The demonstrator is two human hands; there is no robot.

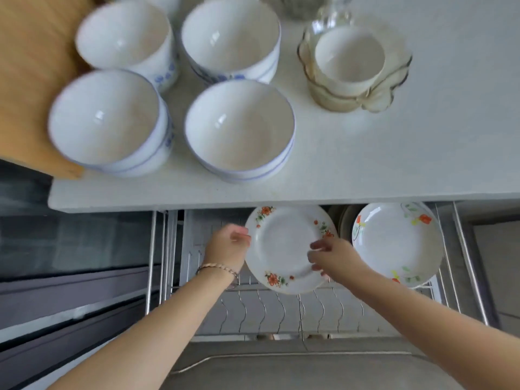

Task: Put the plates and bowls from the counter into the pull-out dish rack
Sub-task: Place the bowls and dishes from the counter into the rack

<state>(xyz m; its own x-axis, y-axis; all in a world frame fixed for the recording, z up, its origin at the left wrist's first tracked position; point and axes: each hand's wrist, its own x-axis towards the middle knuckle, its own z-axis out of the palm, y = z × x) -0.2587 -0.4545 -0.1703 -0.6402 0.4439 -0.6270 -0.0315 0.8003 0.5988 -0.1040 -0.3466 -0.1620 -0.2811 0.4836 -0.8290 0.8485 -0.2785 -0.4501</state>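
Our left hand [229,246] and right hand [332,258] pinch the floral plate [284,249] with curled fingers [319,245] over the dish rack [281,308].

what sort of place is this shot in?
Most likely a home kitchen: a white counter carrying stacked bowls, a pull-out wire dish rack under it, and a floral plate held over the rack.

Bowl stacks [239,128] on the surface [436,142] left and centre, cup [349,54] in dish stack [391,91] at its right, board [31,80] over its left edge, pull-out rack [281,308] below its front, middle plate [284,249] and right plate [394,240] inside
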